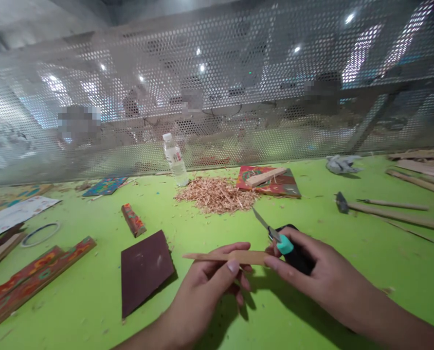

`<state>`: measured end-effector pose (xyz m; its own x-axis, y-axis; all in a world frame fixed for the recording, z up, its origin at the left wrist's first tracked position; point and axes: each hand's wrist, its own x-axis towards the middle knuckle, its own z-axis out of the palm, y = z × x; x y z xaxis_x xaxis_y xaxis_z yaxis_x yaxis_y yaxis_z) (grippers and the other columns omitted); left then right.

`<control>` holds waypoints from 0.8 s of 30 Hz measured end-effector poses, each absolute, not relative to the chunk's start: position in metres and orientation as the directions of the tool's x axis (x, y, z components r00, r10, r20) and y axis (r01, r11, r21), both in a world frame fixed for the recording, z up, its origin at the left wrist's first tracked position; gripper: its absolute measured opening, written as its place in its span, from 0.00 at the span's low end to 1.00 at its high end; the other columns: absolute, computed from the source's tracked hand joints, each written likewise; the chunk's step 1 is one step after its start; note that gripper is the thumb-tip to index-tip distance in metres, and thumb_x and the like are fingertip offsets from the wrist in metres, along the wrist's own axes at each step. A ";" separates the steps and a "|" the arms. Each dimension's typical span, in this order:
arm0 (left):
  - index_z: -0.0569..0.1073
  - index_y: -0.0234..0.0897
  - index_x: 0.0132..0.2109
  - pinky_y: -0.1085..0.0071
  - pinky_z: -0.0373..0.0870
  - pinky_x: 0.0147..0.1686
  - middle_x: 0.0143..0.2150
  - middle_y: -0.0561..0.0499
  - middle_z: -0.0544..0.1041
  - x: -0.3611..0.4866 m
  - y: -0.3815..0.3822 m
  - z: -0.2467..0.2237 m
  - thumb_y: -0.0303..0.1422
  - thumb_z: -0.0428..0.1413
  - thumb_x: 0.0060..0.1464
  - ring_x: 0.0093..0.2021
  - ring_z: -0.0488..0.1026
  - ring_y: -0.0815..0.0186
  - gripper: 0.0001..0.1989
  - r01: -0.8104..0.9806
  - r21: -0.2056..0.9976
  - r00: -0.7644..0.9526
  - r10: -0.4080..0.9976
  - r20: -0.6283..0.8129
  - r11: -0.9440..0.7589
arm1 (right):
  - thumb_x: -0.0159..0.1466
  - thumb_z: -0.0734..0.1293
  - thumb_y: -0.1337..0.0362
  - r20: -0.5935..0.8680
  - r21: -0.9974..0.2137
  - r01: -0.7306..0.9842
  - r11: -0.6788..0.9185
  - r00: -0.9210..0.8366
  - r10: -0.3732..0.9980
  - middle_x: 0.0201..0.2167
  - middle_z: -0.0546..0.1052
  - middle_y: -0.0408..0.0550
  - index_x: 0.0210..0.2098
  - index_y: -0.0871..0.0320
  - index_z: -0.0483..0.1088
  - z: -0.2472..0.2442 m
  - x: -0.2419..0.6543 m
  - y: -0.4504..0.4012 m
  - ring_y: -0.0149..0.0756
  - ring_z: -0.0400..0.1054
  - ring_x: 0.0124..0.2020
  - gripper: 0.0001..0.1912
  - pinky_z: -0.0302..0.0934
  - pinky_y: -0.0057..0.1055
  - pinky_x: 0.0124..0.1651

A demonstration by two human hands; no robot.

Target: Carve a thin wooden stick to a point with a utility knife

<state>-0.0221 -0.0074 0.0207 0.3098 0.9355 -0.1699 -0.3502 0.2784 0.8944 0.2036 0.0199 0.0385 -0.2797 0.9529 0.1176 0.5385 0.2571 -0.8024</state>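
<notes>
My left hand [217, 282] is closed on a slim, pale strip of wood [251, 257], thumb on top and fingers beneath. The strip lies level and tapers to a point at its left end. In my right hand [312, 267] sits a utility knife [285, 244] with a black and turquoise handle, its bare blade slanting up and away to the left. The right thumb and fingertips also touch the strip's right end. Beyond the hands rises a heap of wood shavings [217, 194]. A dark brown sheet, perhaps sandpaper [146, 272], lies left of my left hand.
A water bottle [175, 160] stands behind the shavings, before a perforated metal screen [217, 97]. Painted boards [290, 182] and painted wood strips [49, 274] lie about. At right are a hammer [385, 211], a thin tool [395, 204] and crumpled paper [342, 164]. People show blurred behind the screen.
</notes>
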 end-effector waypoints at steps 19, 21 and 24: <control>0.83 0.47 0.58 0.69 0.76 0.51 0.58 0.46 0.83 -0.025 -0.008 0.030 0.41 0.63 0.66 0.46 0.80 0.65 0.16 -0.258 0.915 0.447 0.878 -0.171 0.310 | 0.65 0.71 0.40 -0.053 -0.953 0.303 0.001 -0.169 0.984 0.18 0.62 0.33 0.42 0.54 0.72 0.054 0.205 0.028 0.28 0.54 0.17 0.23 0.49 0.24 0.19; 0.84 0.41 0.55 0.69 0.76 0.52 0.53 0.43 0.85 -0.023 -0.009 0.029 0.40 0.64 0.65 0.46 0.82 0.64 0.15 -0.334 0.874 0.454 0.873 -0.179 0.353 | 0.64 0.72 0.40 -0.039 -0.950 0.311 0.012 -0.159 0.987 0.19 0.63 0.33 0.42 0.54 0.73 0.055 0.204 0.028 0.28 0.55 0.17 0.23 0.50 0.25 0.19; 0.83 0.33 0.47 0.68 0.81 0.43 0.39 0.44 0.85 -0.020 -0.009 0.018 0.40 0.66 0.62 0.37 0.85 0.63 0.14 -0.432 0.783 0.526 0.830 -0.185 0.448 | 0.64 0.72 0.40 -0.032 -0.948 0.318 0.028 -0.180 0.983 0.20 0.64 0.34 0.42 0.54 0.72 0.055 0.206 0.029 0.28 0.56 0.17 0.24 0.51 0.25 0.19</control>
